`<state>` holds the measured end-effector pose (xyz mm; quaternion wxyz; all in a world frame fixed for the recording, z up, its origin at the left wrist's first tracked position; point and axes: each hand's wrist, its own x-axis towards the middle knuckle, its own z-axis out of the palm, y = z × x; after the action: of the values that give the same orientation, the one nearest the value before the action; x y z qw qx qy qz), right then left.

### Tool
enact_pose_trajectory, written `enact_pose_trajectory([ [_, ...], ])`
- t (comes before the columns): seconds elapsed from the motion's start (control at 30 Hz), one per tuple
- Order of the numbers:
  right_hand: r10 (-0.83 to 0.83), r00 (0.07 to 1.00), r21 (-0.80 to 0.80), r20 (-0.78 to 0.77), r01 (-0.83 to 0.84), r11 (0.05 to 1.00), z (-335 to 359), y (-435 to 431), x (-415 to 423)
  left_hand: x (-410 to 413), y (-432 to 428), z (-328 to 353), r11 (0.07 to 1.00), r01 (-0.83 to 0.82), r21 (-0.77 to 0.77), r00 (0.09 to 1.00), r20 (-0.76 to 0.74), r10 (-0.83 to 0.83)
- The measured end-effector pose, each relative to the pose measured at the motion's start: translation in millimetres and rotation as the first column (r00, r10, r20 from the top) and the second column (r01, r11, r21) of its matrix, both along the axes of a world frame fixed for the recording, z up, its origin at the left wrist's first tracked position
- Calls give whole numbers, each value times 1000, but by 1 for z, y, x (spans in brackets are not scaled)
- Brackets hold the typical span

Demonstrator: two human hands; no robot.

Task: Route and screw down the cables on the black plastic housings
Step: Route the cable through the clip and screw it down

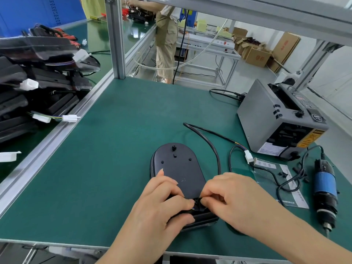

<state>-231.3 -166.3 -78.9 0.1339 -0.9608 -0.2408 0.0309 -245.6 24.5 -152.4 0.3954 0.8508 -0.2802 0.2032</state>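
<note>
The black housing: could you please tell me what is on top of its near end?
The left hand grips its near edge and the right hand pinches the black cable there. Fingers cover where the cable meets the black housing.

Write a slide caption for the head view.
Left hand holds the housing; right hand pinches its cable at the near end; screwdriver lies aside.

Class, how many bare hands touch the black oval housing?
2: the left hand holds the black oval plastic housing at its near left edge; the right hand pinches the black cable at its near end.
</note>
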Motion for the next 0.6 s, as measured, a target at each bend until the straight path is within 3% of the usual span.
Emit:
enact_pose_trajectory([
  [0.2,55,998,-96,-2,-55,994,14,11,15,1,1,2,1000,6,30,1000,6,-7],
  [0.6,-42,999,-15,17,43,999,-1,7,-2,-1,0,0,1000,-3,11,999,32,3],
])
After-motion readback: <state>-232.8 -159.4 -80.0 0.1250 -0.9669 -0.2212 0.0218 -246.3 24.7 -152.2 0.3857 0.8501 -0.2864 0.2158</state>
